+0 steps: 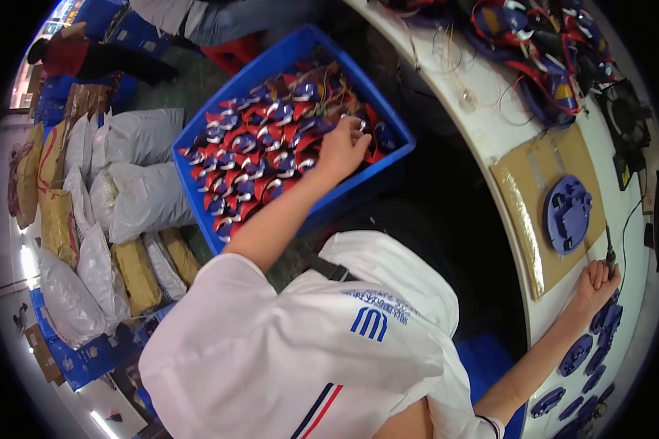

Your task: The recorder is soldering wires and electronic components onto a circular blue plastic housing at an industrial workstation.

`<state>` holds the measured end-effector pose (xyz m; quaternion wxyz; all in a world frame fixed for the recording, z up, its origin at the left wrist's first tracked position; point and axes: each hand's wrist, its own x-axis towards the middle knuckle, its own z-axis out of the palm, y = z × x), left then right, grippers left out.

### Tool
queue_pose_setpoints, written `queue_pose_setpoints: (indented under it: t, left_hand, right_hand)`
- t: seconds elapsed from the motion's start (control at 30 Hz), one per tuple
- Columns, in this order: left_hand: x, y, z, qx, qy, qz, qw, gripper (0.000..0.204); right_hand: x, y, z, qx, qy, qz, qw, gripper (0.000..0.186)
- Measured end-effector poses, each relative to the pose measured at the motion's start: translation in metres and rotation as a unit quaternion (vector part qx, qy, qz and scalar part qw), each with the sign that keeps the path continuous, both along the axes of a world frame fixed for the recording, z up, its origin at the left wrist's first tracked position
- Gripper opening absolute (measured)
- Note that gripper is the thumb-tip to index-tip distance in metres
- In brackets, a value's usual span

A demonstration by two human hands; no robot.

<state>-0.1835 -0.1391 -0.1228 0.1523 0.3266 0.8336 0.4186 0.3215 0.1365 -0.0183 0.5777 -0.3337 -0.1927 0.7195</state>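
My left hand [342, 152] reaches into a blue plastic crate [187, 172]. Its fingers are bent together among the parts at the crate's right side, and what they pinch is hidden. Rows of red, purple-blue and white plastic parts [260, 143] fill the crate, with thin wires [340, 91] among those at the far end. On the bench at right, my right hand [597, 285] is closed around a slim dark soldering iron [611, 256], its thin tip pointing away from me. Just beyond it, a round purple-blue plastic housing [567, 214] lies on a brown cardboard sheet [520, 197].
Wired red-and-blue assemblies [542, 73] crowd the far bench, beside a black fan [622, 113]. More purple-blue housings [575, 355] lie nearer on the white bench [490, 132]. Stacked grey and tan sacks [143, 194] stand left of the crate. Another person [95, 58] is at far left.
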Motion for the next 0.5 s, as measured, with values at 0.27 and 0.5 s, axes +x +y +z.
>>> queue_pose_setpoints:
  t: [0.27, 0.5]
  left_hand:
    - [-0.025, 0.075, -0.031, -0.259, -0.012, -0.069, 0.963, 0.027]
    - [-0.005, 0.061, 0.000, -0.300, 0.060, -0.134, 0.943, 0.024]
  right_hand:
    - [-0.001, -0.016, 0.000, 0.019, 0.041, 0.016, 0.999, 0.019]
    - [-0.021, -0.016, 0.007, -0.014, 0.010, -0.034, 0.999, 0.023]
